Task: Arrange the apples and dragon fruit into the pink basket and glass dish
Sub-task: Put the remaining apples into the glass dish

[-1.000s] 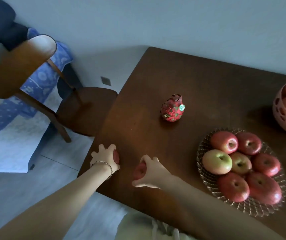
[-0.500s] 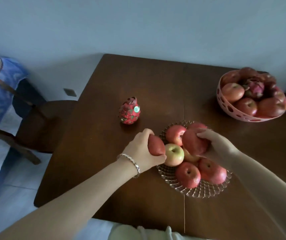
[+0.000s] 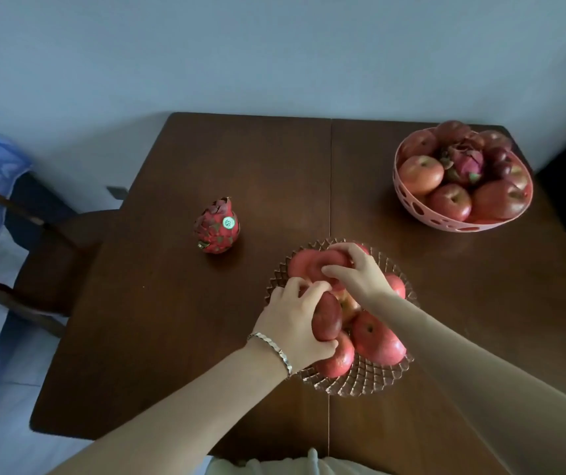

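Both hands over the glass dish (image 3: 370,385): left hand (image 3: 291,322) clamps a dark apple (image 3: 326,317) at its near side, right hand (image 3: 360,275) grips a red apple (image 3: 312,264) farther back. Dragon fruit (image 3: 216,226) stands apart, left.

Left hand (image 3: 293,313) and right hand (image 3: 360,274) each curl in a closed grip.

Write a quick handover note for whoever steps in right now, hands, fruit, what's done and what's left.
Left hand: gripping a dark red apple over the glass dish.
Right hand: fingers around a pink-red apple at the dish's far side.
Done: dish piled with apples; pink basket holds apples and a dragon fruit.
Left: set both apples down, then place the loose dragon fruit standing on the table.
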The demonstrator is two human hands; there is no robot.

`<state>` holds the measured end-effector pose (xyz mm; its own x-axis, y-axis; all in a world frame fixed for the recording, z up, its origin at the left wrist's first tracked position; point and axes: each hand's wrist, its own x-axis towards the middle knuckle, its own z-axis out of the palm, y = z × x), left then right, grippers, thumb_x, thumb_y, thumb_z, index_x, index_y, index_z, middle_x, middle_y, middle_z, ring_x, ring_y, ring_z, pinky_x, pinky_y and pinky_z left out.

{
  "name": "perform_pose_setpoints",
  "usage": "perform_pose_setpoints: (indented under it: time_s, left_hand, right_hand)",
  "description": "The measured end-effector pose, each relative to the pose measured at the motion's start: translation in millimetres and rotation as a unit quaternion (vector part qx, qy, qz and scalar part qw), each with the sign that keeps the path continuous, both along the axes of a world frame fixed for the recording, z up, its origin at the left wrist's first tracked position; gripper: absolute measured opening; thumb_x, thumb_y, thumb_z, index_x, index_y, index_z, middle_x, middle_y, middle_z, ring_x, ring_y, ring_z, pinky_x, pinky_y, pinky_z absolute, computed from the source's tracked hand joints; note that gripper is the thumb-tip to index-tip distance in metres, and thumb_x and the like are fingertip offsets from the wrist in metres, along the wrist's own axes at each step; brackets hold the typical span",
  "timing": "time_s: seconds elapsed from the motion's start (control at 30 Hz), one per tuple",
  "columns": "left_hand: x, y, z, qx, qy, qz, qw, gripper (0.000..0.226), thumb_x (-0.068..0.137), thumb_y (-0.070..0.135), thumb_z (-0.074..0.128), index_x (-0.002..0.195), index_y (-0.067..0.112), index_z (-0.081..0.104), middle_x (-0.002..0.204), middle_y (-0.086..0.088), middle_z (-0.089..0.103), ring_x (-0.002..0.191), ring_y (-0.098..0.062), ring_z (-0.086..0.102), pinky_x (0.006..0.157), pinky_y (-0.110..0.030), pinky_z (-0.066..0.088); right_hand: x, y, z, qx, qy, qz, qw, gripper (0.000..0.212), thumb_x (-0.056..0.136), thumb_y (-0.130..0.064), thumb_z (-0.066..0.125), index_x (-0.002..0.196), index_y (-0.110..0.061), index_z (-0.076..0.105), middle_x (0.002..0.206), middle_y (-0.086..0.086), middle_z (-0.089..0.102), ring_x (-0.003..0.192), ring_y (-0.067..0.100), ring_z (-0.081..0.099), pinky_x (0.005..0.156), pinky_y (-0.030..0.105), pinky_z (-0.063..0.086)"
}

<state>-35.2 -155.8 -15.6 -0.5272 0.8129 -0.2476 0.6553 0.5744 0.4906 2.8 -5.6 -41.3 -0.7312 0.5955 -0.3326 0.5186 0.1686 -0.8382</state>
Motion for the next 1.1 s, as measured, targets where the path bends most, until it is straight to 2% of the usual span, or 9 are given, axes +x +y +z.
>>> perform_pose_setpoints:
  time_s: [0.2, 0.3, 0.43, 0.53, 0.63, 0.7, 0.83, 0.97, 1.1]
  left_hand:
    - [0, -1, -3, 0.02, -0.009, 0.003, 1.0, 0.086, 0.067, 0.043, 0.076, 0.137, 0.029, 0.028, 0.137, 0.011, 0.04, 0.12, -0.014, 0.04, 0.1, -0.026, 0.04]
    - [6, 6, -3, 0.027, -0.012, -0.013, 0.999, 0.084, 0.067, 0.041, 0.077, 0.135, 0.025, 0.031, 0.133, 0.009, 0.043, 0.12, -0.013, 0.041, 0.103, -0.025, 0.036]
    - [11, 19, -8, 0.023, 0.019, -0.039, 0.999, 0.077, 0.065, 0.039, 0.076, 0.131, 0.024, 0.039, 0.132, 0.007, 0.043, 0.118, -0.017, 0.047, 0.104, -0.033, 0.039]
    - [16, 25, -15, -0.015, 0.029, -0.021, 0.999, 0.082, 0.064, 0.043, 0.075, 0.135, 0.032, 0.035, 0.134, 0.004, 0.034, 0.115, -0.02, 0.048, 0.104, -0.032, 0.037]
    - [18, 27, -20, -0.023, 0.023, 0.004, 0.999, 0.085, 0.064, 0.045, 0.075, 0.136, 0.03, 0.032, 0.131, 0.006, 0.036, 0.118, -0.018, 0.045, 0.102, -0.029, 0.035]
    - [18, 26, -22, -0.007, 0.021, 0.003, 1.0, 0.085, 0.064, 0.044, 0.076, 0.136, 0.027, 0.033, 0.132, 0.007, 0.039, 0.12, -0.016, 0.043, 0.104, -0.027, 0.033]
    - [12, 15, -22, 0.02, -0.02, 0.01, 1.0, 0.08, 0.064, 0.041, 0.077, 0.132, 0.03, 0.037, 0.129, 0.011, 0.047, 0.122, -0.016, 0.042, 0.108, -0.031, 0.035]
    - [6, 11, -23, 0.011, 0.03, -0.029, 0.999, 0.079, 0.064, 0.047, 0.074, 0.131, 0.031, 0.037, 0.127, 0.011, 0.052, 0.119, -0.014, 0.049, 0.108, -0.029, 0.032]
    - [8, 14, -28, -0.004, 0.007, -0.022, 1.0, 0.085, 0.066, 0.049, 0.072, 0.138, 0.031, 0.03, 0.132, 0.005, 0.044, 0.123, -0.02, 0.042, 0.111, -0.034, 0.033]
  right_hand:
    - [16, 8, -12, 0.037, -0.012, -0.008, 0.999, 0.039, 0.089, -0.029, 0.059, 0.128, -0.026, 0.055, 0.115, 0.002, 0.042, 0.114, 0.018, 0.044, 0.103, 0.029, 0.036]
    - [20, 12, -12, -0.001, -0.022, -0.012, 1.0, 0.041, 0.089, -0.032, 0.059, 0.129, -0.025, 0.053, 0.109, 0.001, 0.048, 0.098, 0.019, 0.055, 0.094, 0.031, 0.045]
    - [23, 21, -10, -0.054, 0.0, -0.045, 0.998, 0.032, 0.083, -0.027, 0.068, 0.114, -0.019, 0.06, 0.095, -0.002, 0.057, 0.093, 0.027, 0.064, 0.087, 0.047, 0.054]
    - [22, 24, -7, -0.089, 0.01, -0.051, 0.995, 0.035, 0.084, -0.019, 0.069, 0.115, -0.01, 0.058, 0.092, 0.003, 0.057, 0.067, 0.016, 0.062, 0.063, 0.024, 0.059]
    - [21, 24, -5, -0.085, 0.009, -0.038, 0.996, 0.037, 0.085, -0.02, 0.067, 0.119, -0.01, 0.055, 0.094, 0.002, 0.056, 0.062, 0.01, 0.059, 0.048, 0.012, 0.052]
    - [21, 24, -5, -0.079, 0.002, -0.036, 0.996, 0.036, 0.086, -0.022, 0.065, 0.119, -0.013, 0.055, 0.091, -0.003, 0.055, 0.062, 0.01, 0.059, 0.049, 0.014, 0.053]
    - [23, 23, -10, -0.002, -0.014, -0.023, 1.0, 0.034, 0.083, -0.031, 0.067, 0.114, -0.021, 0.058, 0.097, 0.001, 0.059, 0.075, 0.016, 0.06, 0.073, 0.033, 0.056]
    - [27, 24, -16, 0.052, -0.034, -0.029, 0.998, 0.038, 0.081, -0.039, 0.067, 0.112, -0.02, 0.057, 0.08, -0.004, 0.054, 0.064, 0.004, 0.049, 0.053, 0.018, 0.037]
    - [28, 24, -18, 0.039, -0.052, -0.011, 0.998, 0.047, 0.084, -0.045, 0.062, 0.12, -0.017, 0.052, 0.097, 0.002, 0.062, 0.075, 0.007, 0.056, 0.057, 0.017, 0.037]
